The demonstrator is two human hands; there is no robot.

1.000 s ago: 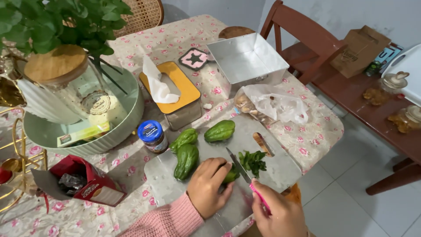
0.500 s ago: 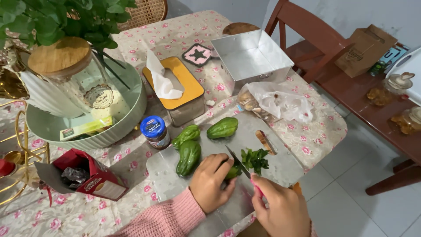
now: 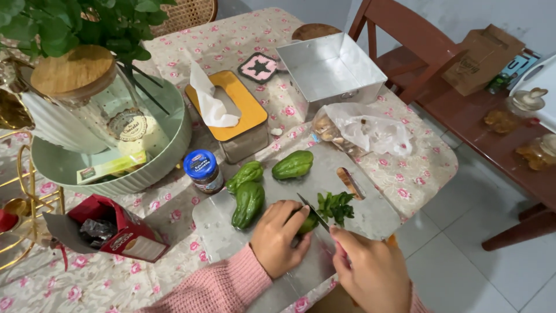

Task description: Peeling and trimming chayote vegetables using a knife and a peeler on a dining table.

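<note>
My left hand (image 3: 278,236) presses down on a small green vegetable (image 3: 308,223) on a grey cutting board (image 3: 370,217). My right hand (image 3: 370,272) grips a knife (image 3: 313,212) with a pink handle, its blade set against that vegetable. Chopped green leaves (image 3: 336,207) lie just right of the blade. Three whole green chayotes rest on the board's far side: one (image 3: 248,203) close to my left hand, one (image 3: 244,175) behind it, one (image 3: 293,164) further right.
On the floral tablecloth stand a blue-lidded jar (image 3: 202,170), a yellow-topped tissue box (image 3: 229,116), a square metal tin (image 3: 330,72), a plastic bag (image 3: 365,132), a green basin (image 3: 116,156) and a red carton (image 3: 116,235). Wooden chair (image 3: 405,40) and bench (image 3: 498,139) stand right.
The knife blade has slid slightly along the vegetable under my right hand. My left hand keeps its hold. The view has shifted a little.
</note>
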